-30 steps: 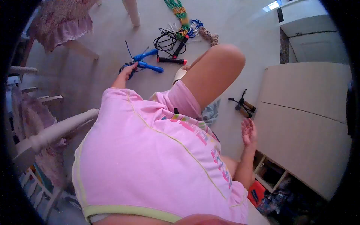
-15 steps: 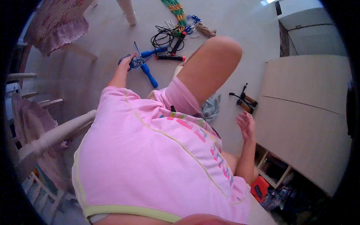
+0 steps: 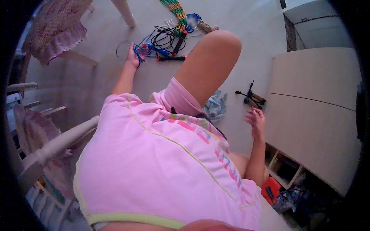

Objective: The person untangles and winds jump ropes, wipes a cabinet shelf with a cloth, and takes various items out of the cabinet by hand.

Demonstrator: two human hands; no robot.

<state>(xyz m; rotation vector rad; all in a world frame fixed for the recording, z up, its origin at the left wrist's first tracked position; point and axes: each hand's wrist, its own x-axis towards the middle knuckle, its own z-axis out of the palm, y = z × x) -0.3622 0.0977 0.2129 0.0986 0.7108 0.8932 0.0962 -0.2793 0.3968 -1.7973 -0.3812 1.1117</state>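
Note:
My left hand (image 3: 133, 57) is raised at the upper left of the head view, palm up, fingers curled around the blue cord of a skipping rope (image 3: 143, 49). Loops of the cord hang about the fingers, and a blue handle (image 3: 162, 51) lies to their right. Close by on the floor is a black skipping rope (image 3: 166, 38) with black handles tipped in red. On the right, my right hand (image 3: 255, 118) hovers with loosely bent fingers apart and nothing visible in it. Just beyond it lies an item with brown grips and black cords (image 3: 252, 98).
Green and yellow netting (image 3: 175, 11) and a tan rope bundle (image 3: 208, 27) lie at the top. A grey cloth (image 3: 216, 107) rests beside my raised leg. To the right stands a pale cabinet (image 3: 308, 84); white chair parts (image 3: 58, 142) and a fringed cover (image 3: 58, 34) are at left.
My left hand has lifted the blue cord and turned palm up. The blue handle lying nearest my body has left its spot. My right hand has risen slightly, its fingers more bent.

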